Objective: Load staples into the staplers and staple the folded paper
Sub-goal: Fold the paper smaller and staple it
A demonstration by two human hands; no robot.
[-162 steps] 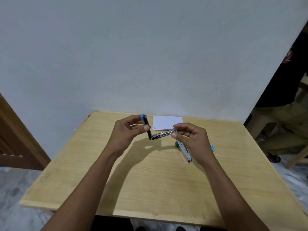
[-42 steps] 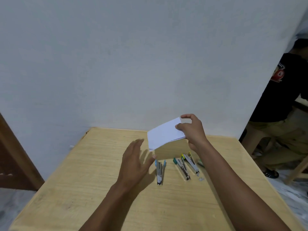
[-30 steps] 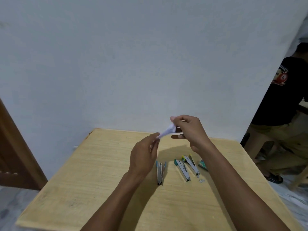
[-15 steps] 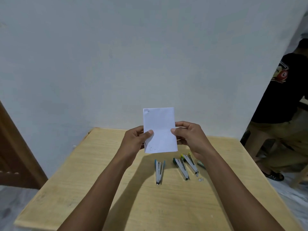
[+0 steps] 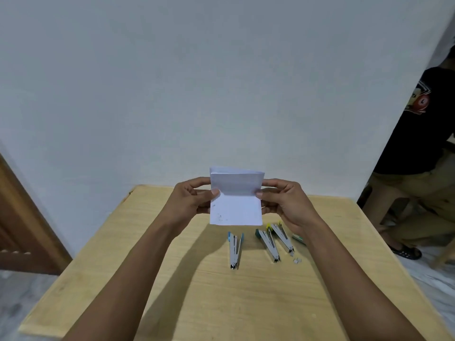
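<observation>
On the tabletop [image 5: 172, 291], three staplers are laid side by side: the blue stapler [image 5: 234, 249], the green stapler [image 5: 268, 245] and the yellow stapler [image 5: 282, 236]. A few loose staples [image 5: 297, 260] are seen just beside the green stapler's tip. A small green box [image 5: 298, 238] is partly hidden by the right wrist.

The loose staples could be swept off and lost if an arm were dropped low over them. It cannot be told if the staplers are full. If an empty one were pressed, no staple would be left in the paper.

Above the staplers, the paper [image 5: 235, 205] is held up in the air. Its top part is bent over toward the front. It is pinched only at its two side edges. If one hand were let go to pick up a stapler, the flap could pop open or the layers could slide. A crooked staple could then be made.

The left hand [image 5: 189, 200] is closed on the left edge, thumb in front at the fold. The right hand [image 5: 283, 200] is closed on the right edge the same way. Both arms are stretched forward, and the wrists are kept level.

Behind it all, a plain wall [image 5: 221, 82] is seen.
</observation>
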